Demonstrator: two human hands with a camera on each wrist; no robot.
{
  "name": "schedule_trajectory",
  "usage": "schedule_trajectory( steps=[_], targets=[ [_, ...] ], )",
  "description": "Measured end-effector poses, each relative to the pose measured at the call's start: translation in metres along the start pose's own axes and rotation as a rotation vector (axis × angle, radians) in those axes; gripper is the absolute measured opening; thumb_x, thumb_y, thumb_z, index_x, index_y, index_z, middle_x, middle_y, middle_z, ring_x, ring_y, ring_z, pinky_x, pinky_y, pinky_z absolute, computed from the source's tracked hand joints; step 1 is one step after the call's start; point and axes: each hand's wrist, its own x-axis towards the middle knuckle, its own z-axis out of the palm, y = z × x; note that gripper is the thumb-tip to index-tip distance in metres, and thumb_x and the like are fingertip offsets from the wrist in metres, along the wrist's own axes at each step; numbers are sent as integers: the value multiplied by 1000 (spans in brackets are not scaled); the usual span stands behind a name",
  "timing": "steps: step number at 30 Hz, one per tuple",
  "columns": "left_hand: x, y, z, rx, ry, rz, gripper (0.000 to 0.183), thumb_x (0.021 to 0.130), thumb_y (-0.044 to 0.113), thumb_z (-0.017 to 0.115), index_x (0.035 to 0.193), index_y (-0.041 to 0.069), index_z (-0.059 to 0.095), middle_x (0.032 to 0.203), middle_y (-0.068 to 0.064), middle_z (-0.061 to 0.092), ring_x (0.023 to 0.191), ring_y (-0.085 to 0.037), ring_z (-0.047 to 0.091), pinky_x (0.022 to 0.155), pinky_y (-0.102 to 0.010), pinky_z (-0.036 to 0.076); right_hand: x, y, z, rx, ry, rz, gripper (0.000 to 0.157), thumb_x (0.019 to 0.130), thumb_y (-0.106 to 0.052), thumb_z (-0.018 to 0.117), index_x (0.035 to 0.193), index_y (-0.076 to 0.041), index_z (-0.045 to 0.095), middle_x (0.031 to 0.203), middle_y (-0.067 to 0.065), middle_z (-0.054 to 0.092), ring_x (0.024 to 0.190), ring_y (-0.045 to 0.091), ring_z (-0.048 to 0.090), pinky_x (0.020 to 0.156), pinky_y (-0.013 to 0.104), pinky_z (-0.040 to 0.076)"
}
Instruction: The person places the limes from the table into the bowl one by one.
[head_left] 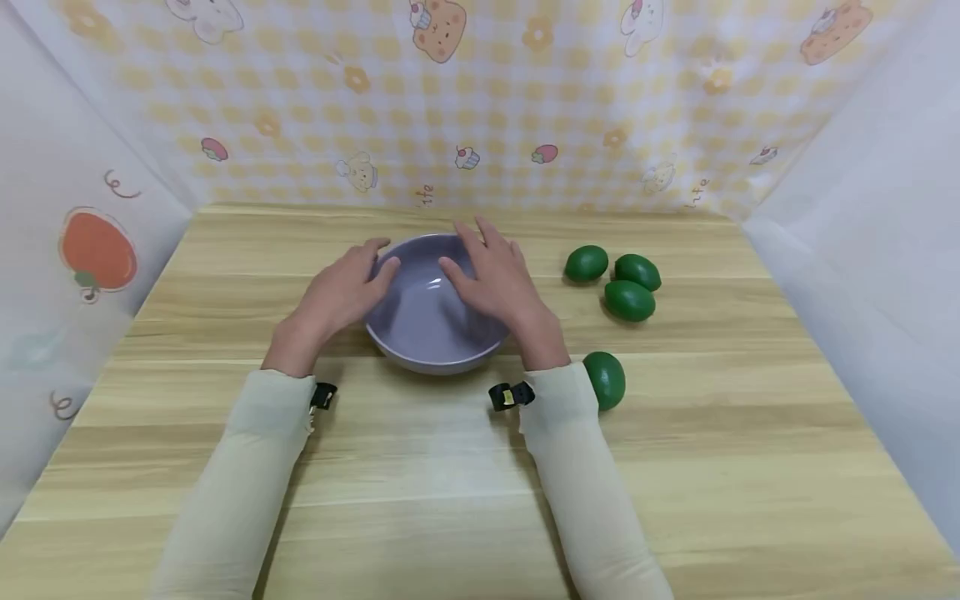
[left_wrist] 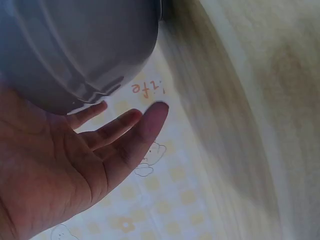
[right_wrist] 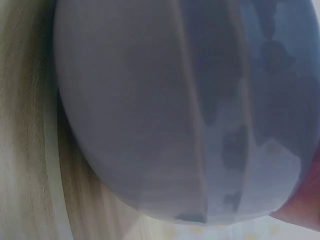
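Observation:
A grey-purple bowl (head_left: 427, 325) stands on the wooden table between my two hands, its inside bare. At its left rim is my left hand (head_left: 333, 292), thumb and fingers spread apart. In the left wrist view the fingers of this left hand (left_wrist: 60, 165) extend loosely beside the outer wall of the bowl (left_wrist: 90, 45). My right hand (head_left: 498, 279) lies over the right rim, its fingers extended and its thumb above the inside. The outer wall of the bowl (right_wrist: 140, 110) fills most of the right wrist view, with only a bit of the right hand (right_wrist: 302, 200) showing.
To the right of the bowl lie a green lime (head_left: 587, 263), another lime (head_left: 637, 272) and a third lime (head_left: 630, 301) close together. One more lime (head_left: 604, 380) is beside the right sleeve, partly hidden. A checked cloth (head_left: 495, 108) hangs behind the table (head_left: 420, 500).

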Motion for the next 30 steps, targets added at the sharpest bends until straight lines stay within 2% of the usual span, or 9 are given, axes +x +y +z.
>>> schedule_trajectory(
  steps=[5, 8, 12, 15, 22, 30],
  targets=[
    [1, -4, 2, -72, -35, -20, 71, 111, 55, 32, 165, 8, 31, 165, -24, 43, 150, -45, 45, 122, -66, 41, -3, 5, -3, 51, 4, -6, 79, 109, -49, 51, 170, -13, 19, 178, 13, 20, 167, 28, 17, 138, 57, 12],
    [2, -6, 0, -121, -49, 2, 65, 112, 48, 33, 162, 7, 37, 162, -23, 45, 145, -43, 50, 116, -63, 49, -4, 7, -6, 89, 12, -2, 81, 108, -49, 52, 171, -13, 15, 178, 12, 19, 167, 27, 17, 139, 55, 11],
    [3, -13, -2, -254, -109, 34, 54, 112, 35, 36, 158, 8, 42, 157, -23, 49, 128, -42, 62, 89, -52, 66, -6, 10, -7, 123, 9, 14, 84, 108, -49, 53, 171, -13, 10, 179, 11, 18, 167, 26, 15, 139, 54, 8],
    [3, -19, -2, -362, -169, 28, 53, 110, 28, 38, 160, 10, 40, 158, -23, 48, 121, -44, 65, 73, -46, 69, -7, 11, -7, 129, -7, 13, 85, 108, -49, 52, 172, -14, 7, 179, 12, 15, 167, 27, 13, 139, 55, 7],
    [12, -20, 2, -556, -282, 44, 58, 106, 17, 44, 162, 8, 34, 159, -24, 42, 122, -42, 62, 82, -43, 69, -13, 19, -16, 124, -15, 29, 83, 108, -49, 54, 172, -15, 12, 179, 15, 14, 167, 32, 14, 139, 57, 9],
    [20, -27, 3, -692, -333, 52, 61, 105, 6, 47, 164, 11, 32, 161, -21, 41, 133, -41, 54, 87, -45, 68, -18, 23, -22, 134, -11, 27, 82, 108, -47, 54, 171, -15, 14, 178, 20, 13, 167, 37, 13, 138, 59, 8]
  ],
)
